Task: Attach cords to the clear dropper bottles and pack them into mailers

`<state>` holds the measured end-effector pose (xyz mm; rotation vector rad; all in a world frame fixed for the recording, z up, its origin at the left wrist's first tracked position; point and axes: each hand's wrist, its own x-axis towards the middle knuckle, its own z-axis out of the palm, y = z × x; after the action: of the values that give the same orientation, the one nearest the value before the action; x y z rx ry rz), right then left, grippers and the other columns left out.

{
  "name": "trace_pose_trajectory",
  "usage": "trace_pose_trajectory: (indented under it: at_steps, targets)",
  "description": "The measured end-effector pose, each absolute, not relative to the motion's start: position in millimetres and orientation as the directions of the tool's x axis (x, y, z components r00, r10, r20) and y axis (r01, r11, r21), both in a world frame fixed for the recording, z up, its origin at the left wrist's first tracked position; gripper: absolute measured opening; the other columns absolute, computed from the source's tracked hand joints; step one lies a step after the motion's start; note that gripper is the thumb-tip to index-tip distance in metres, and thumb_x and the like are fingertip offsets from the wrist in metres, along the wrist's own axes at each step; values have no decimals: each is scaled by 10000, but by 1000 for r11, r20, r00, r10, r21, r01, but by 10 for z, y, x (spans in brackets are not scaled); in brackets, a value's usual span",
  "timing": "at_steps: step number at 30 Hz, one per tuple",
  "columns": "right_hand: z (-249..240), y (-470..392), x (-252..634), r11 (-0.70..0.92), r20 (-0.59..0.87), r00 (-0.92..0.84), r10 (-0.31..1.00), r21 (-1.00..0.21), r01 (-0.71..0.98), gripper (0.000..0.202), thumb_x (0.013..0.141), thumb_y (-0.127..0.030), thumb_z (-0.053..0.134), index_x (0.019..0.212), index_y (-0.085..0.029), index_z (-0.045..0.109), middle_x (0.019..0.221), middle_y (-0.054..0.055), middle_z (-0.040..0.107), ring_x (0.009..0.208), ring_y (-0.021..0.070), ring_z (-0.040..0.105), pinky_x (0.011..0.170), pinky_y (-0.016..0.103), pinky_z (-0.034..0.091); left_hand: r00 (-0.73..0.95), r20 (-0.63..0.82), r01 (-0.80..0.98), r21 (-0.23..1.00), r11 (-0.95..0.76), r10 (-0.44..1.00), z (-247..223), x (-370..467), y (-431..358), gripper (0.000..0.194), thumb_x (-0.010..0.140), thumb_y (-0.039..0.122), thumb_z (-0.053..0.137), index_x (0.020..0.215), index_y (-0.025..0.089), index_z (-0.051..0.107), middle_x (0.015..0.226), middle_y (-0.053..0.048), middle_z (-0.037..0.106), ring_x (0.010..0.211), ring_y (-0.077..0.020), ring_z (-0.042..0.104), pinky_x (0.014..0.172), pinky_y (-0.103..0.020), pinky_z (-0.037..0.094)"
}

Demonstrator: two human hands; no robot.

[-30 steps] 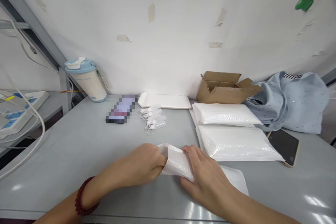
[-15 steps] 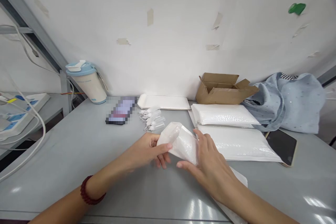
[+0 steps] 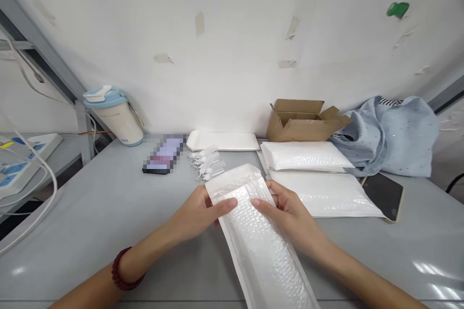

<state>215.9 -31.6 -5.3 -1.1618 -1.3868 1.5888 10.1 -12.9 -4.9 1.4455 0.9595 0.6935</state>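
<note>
A long white bubble mailer (image 3: pixel 261 246) slants down toward the table's front edge, its flap end uppermost. My left hand (image 3: pixel 203 210) grips its left edge near the top, thumb on the face and fingers behind. On the opposite edge my right hand (image 3: pixel 286 210) holds it the same way. Just beyond the flap lie several small clear items with white cords (image 3: pixel 208 161). To the right are stacked white bubble mailers (image 3: pixel 308 156), with more mailers (image 3: pixel 326 195) in front of them.
Along the wall stand a blue-lidded cup (image 3: pixel 118 118) and an open cardboard box (image 3: pixel 304 123). A phone (image 3: pixel 165 154), another white mailer (image 3: pixel 224 141), a dark tablet-like device (image 3: pixel 386 195) and a blue cloth bag (image 3: pixel 402 140) lie around. A power strip (image 3: pixel 29 159) is at left.
The held mailer, bent up between my hands before, now extends downward with its face showing. My right hand has closed on its edge, and the view has shifted slightly.
</note>
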Motion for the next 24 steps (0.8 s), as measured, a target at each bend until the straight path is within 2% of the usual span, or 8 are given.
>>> trace_pose_trajectory:
  at_steps: [3,6,9,14,16,19,21,24]
  targets:
    - [-29,-332,2139,-209,-173,-377,910,-976,-56,302,828,-431,589,992,-192,508,703,-19,563,590,123,542,569,270,429,515,-63,137,990,-10,855,-60,115,-151,411,849,398,583,1232,248,576,1108,-44,665,1005,-227,604,817,-305,490]
    - [-18,-343,2136,-200,-168,-360,918,-978,-54,324,834,-365,582,1110,-231,479,615,-64,484,541,107,482,549,253,395,533,-12,193,975,-108,846,-58,99,-163,413,859,350,578,1269,311,556,1298,-19,579,1142,-235,542,921,-324,449]
    - [-56,-330,2148,-167,-159,-295,942,-986,-5,332,840,-308,555,1159,-273,469,545,-92,384,491,90,362,499,224,292,546,-36,263,956,-131,837,-57,88,-175,357,855,330,578,1207,288,617,1186,-32,653,1012,-223,604,845,-317,478]
    - [-106,-295,2154,-145,-127,-315,940,-989,-32,91,792,-276,574,854,-209,568,537,-78,361,501,80,345,511,226,265,561,-94,294,952,-92,822,-15,67,-182,361,804,325,631,1149,222,660,964,-41,705,782,-177,612,670,-268,476]
    - [-83,-296,2152,-244,-199,-337,920,-965,-98,107,768,-255,580,861,-204,562,543,-70,417,491,82,386,503,223,277,619,-153,233,972,6,770,27,30,-175,429,744,312,699,1164,243,645,991,-34,691,826,-184,613,701,-277,482]
    - [-33,-306,2157,-389,-307,-356,883,-902,-188,144,724,-223,589,861,-191,560,626,-27,552,525,104,483,498,219,319,729,-201,167,979,115,654,95,-27,-166,656,624,226,798,1233,331,574,1141,-12,636,984,-208,590,810,-310,481]
    - [-19,-305,2164,-438,-352,-330,876,-867,-238,133,675,-193,593,806,-175,577,663,-9,583,555,112,511,506,218,349,753,-185,184,981,68,631,119,-36,-169,692,611,177,801,1233,362,561,1166,0,608,1011,-202,573,823,-300,477]
    - [-44,-284,2166,-475,-386,-298,873,-812,-339,105,626,-191,567,715,-155,610,640,-11,559,559,108,494,509,215,371,709,-46,249,950,-189,703,98,0,-191,381,764,188,673,1129,292,635,984,-17,623,861,-162,576,713,-248,467]
